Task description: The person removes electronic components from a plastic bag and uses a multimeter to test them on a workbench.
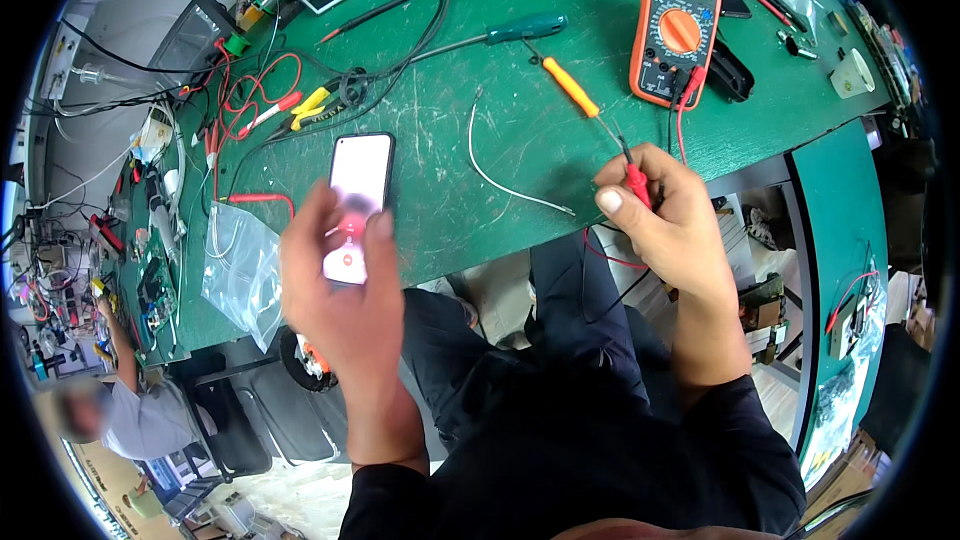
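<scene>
Black shirt (560,460) fills the bottom of my view, loose soft-looking cloth, with both forearms reaching up out of it over a green desk (440,225) that's scuffed and scratched all over. Left hand (345,275) is palm down, fingers bent and half spread, thumb over by the right edge of a phone (362,165). It's a bit blurry, so I can't tell if those fingers are gripping or just over the screen. Phone's face up near the front edge, flat slab, dark rim, screen lit.

Right hand (665,220) is turned in at the wrist, thumb and fingers pinched closed around a red probe (638,182), thin tip pointing up and away. Can't make out whether there's anything else in that grip.

Just past it is a yellow-orange screwdriver (570,87) with a smooth handle, then a chunky orange-and-black multimeter (674,25) with a round dial and red and black leads plugged in. Skinny white wire (490,176) curves between the hands.

Container-wise: crinkly clear plastic bag (248,275) drooping over the front edge, plus a small white cup (851,77) at the far right. Can't really see what's in either.
</scene>
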The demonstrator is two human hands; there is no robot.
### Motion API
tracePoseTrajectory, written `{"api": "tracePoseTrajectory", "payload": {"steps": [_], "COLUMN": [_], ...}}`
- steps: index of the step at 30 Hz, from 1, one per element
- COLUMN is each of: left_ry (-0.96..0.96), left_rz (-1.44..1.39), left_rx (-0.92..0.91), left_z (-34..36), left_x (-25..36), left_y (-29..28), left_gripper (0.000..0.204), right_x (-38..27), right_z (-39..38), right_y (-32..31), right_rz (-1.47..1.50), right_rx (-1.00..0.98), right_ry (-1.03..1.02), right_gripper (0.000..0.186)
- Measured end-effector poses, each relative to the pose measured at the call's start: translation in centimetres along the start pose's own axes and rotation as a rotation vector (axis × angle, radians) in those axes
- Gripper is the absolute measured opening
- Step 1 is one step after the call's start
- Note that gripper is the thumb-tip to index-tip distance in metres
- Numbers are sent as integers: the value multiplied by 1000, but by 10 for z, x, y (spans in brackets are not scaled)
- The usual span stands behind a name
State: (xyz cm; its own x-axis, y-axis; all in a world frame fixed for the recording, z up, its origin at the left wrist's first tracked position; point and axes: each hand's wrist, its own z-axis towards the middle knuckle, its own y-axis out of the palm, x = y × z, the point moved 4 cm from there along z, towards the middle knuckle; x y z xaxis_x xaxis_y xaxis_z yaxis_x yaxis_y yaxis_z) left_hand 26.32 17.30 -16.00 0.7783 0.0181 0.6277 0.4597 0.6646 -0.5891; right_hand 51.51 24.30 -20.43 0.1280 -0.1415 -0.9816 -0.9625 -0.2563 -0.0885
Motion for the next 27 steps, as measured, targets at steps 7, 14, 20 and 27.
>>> {"api": "tracePoseTrajectory", "payload": {"steps": [7,14,20,27], "left_ry": [-165,-154,-170,-289], "left_rz": [233,359,256,-170], "left_rx": [-29,-93,-69,-33], "left_z": [-67,-58,-65,-124], "left_x": [-65,-77,-63,-68], "left_y": [-37,-19,-29,-25], "left_gripper": [72,87,91,107], "right_x": [16,15,24,40], "right_z": [-29,-34,-45,-54], "right_y": [19,47,74,120], "right_rz": [46,-110,-152,-38], "right_rx": [-187,-294,-340,-436], "right_ry": [10,-32,-22,119], "right_gripper": [20,29,32,42]}}
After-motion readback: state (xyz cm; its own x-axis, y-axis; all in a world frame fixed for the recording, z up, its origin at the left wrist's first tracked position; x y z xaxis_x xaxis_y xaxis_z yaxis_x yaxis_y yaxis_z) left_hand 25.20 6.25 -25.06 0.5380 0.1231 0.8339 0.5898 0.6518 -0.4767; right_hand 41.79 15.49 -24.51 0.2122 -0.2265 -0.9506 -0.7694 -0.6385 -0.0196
